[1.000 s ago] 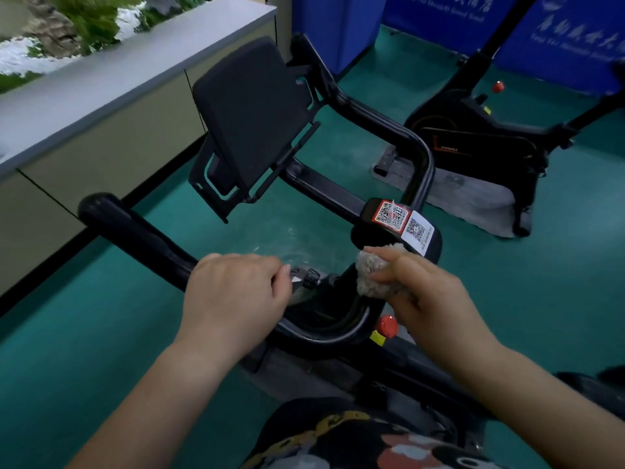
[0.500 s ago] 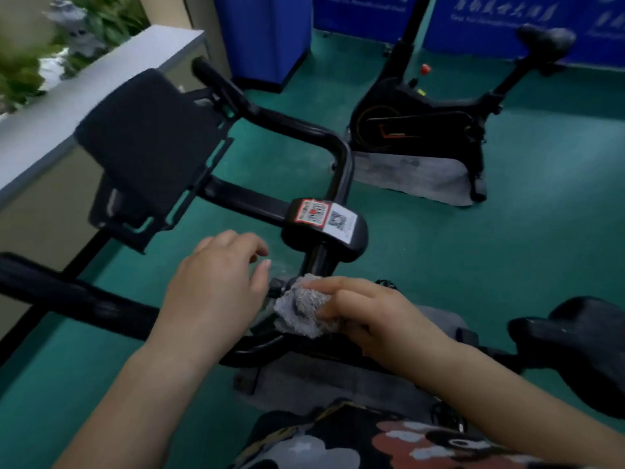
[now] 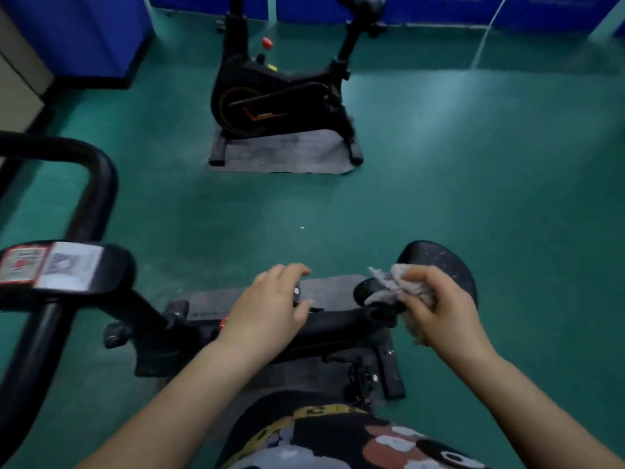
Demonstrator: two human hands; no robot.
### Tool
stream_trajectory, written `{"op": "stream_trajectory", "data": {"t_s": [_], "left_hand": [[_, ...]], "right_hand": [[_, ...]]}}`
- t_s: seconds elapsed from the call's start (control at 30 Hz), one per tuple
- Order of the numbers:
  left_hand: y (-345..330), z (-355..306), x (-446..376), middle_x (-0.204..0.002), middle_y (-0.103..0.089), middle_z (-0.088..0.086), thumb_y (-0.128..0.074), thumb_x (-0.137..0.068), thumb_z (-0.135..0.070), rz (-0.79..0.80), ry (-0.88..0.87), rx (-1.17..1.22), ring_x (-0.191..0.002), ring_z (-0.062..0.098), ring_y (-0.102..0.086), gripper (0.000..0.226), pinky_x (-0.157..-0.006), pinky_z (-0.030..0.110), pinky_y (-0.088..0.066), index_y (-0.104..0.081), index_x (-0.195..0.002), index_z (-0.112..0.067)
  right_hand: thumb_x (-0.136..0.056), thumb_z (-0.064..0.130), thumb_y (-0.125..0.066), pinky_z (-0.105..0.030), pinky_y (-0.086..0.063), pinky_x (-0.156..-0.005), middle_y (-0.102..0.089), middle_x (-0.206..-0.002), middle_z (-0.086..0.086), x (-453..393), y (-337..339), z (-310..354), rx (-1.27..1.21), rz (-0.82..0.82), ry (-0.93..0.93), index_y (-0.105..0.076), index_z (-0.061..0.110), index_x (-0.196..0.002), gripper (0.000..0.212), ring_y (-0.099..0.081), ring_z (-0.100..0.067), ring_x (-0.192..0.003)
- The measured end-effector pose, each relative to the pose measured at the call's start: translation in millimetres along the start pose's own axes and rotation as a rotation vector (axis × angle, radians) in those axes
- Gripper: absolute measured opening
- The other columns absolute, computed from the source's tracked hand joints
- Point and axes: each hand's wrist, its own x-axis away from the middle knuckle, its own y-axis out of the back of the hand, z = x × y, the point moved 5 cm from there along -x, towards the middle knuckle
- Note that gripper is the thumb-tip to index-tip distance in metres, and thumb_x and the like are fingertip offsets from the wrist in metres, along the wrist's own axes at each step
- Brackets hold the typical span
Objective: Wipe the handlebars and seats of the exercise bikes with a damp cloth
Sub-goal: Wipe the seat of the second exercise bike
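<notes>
The view has swung from the handlebar, now at nine o'clock, to the seat at three o'clock. The right hand, fingers bunched around the cloth, now presses the seat's nose; the left hand, loosely curled, rests on the frame. Seat wiping seems to be starting.

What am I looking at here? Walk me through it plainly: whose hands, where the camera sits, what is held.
There is no robot. A person wears a camera on the head, looking down at their own bare hands. The right hand grips a crumpled grey cloth against the narrow front end of a black bike seat. The left hand rests, fingers loosely curled, over the bike's frame, holding nothing that I can see. At the left edge are the black handlebars and a pad with stickers. A second exercise bike stands on a grey mat across the green floor.
</notes>
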Motion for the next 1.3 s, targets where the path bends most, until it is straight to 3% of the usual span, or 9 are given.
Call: {"op": "stream_trajectory", "data": {"t_s": [0.13, 0.3, 0.47, 0.6, 0.77, 0.93, 1.07, 1.17, 1.3], "left_hand": [[-90, -9, -45, -0.125, -0.052, -0.004, -0.068, -0.085, -0.032, 0.152, 0.174, 0.256, -0.106, 0.015, -0.054, 0.061, -0.094, 0.03, -0.044, -0.038, -0.138, -0.027], [-169, -13, -72, -0.114, -0.058, -0.007, -0.071, -0.082, -0.012, 0.255, 0.423, 0.67, -0.094, 0.007, -0.06, 0.072, -0.084, 0.019, -0.046, -0.034, -0.144, -0.019], [-189, 11, -57, -0.101, -0.069, -0.006, -0.056, -0.082, 0.001, 0.083, 0.615, 0.702, -0.091, 0.012, -0.065, 0.048, -0.077, 0.027, -0.052, -0.052, -0.123, -0.023], [-173, 12, -48, -0.104, -0.064, -0.011, -0.063, -0.084, -0.006, -0.046, 0.689, 0.666, -0.087, 0.011, -0.064, 0.049, -0.074, 0.022, -0.05, -0.052, -0.128, -0.024], [-152, -31, -66, -0.131, -0.049, -0.012, -0.068, -0.085, -0.037, 0.057, 0.401, 0.482, -0.115, 0.008, -0.052, 0.062, -0.099, 0.029, -0.043, -0.04, -0.139, -0.031], [-166, -55, -86, -0.139, -0.041, 0.002, -0.043, -0.097, -0.044, 0.108, 0.33, 0.321, -0.128, 0.02, -0.042, 0.049, -0.107, 0.037, -0.036, -0.038, -0.141, -0.023], [-174, -55, -93, -0.13, -0.049, 0.003, -0.04, -0.099, -0.037, 0.03, 0.351, 0.352, -0.12, 0.019, -0.046, 0.038, -0.1, 0.03, -0.036, -0.045, -0.132, -0.018], [-178, -57, -99, -0.117, -0.054, 0.0, -0.038, -0.098, -0.042, 0.02, 0.348, 0.306, -0.107, 0.019, -0.052, 0.034, -0.09, 0.034, -0.043, -0.049, -0.121, -0.02], [-180, -57, -104, -0.105, -0.056, -0.001, -0.031, -0.093, -0.052, 0.029, 0.364, 0.249, -0.091, 0.02, -0.055, 0.037, -0.077, 0.04, -0.048, -0.05, -0.108, -0.024]], "right_hand": [[-0.083, 0.002, -0.067, -0.015, -0.037, -0.099, -0.058, -0.12, 0.007, -21, 1, -43, 0.132, 0.006, 0.196, -0.061, 0.014, -0.109, 0.029, -0.05, -0.004, -0.112], [-0.09, 0.016, -0.047, -0.034, -0.034, -0.109, -0.058, -0.131, -0.011, -38, -69, -77, 0.318, 0.408, 0.609, -0.064, 0.011, -0.118, 0.033, -0.047, -0.026, -0.123], [-0.079, 0.019, -0.071, -0.039, -0.054, -0.08, -0.065, -0.112, -0.008, -72, -117, -55, 0.391, 0.623, 0.84, -0.068, 0.017, -0.103, 0.024, -0.062, -0.03, -0.095], [-0.084, 0.012, -0.061, -0.034, -0.052, -0.081, -0.059, -0.119, -0.004, -98, -109, -69, 0.375, 0.695, 0.666, -0.067, 0.021, -0.108, 0.027, -0.062, -0.027, -0.099], [-0.086, 0.021, -0.063, -0.014, -0.048, -0.084, -0.063, -0.116, 0.018, -87, -24, -125, 0.452, 0.471, 0.652, -0.071, 0.031, -0.101, 0.019, -0.058, 0.003, -0.107], [-0.085, 0.015, -0.06, -0.039, -0.037, -0.106, -0.06, -0.127, -0.014, -48, -17, -148, 0.354, 0.311, 0.554, -0.067, 0.01, -0.114, 0.03, -0.054, -0.033, -0.12], [-0.087, 0.014, -0.059, -0.041, -0.044, -0.1, -0.061, -0.125, -0.013, -63, -58, -120, 0.25, 0.387, 0.623, -0.065, 0.006, -0.114, 0.028, -0.054, -0.034, -0.118], [-0.062, 0.021, -0.079, -0.038, -0.051, -0.088, -0.063, -0.112, -0.014, -115, -53, -131, 0.319, 0.514, 0.484, -0.068, 0.009, -0.104, 0.046, -0.06, -0.035, -0.102], [-0.055, 0.015, -0.087, -0.043, -0.048, -0.096, -0.062, -0.122, -0.013, -127, -20, -150, 0.342, 0.484, 0.42, -0.068, 0.01, -0.107, 0.056, -0.057, -0.033, -0.113]]}}
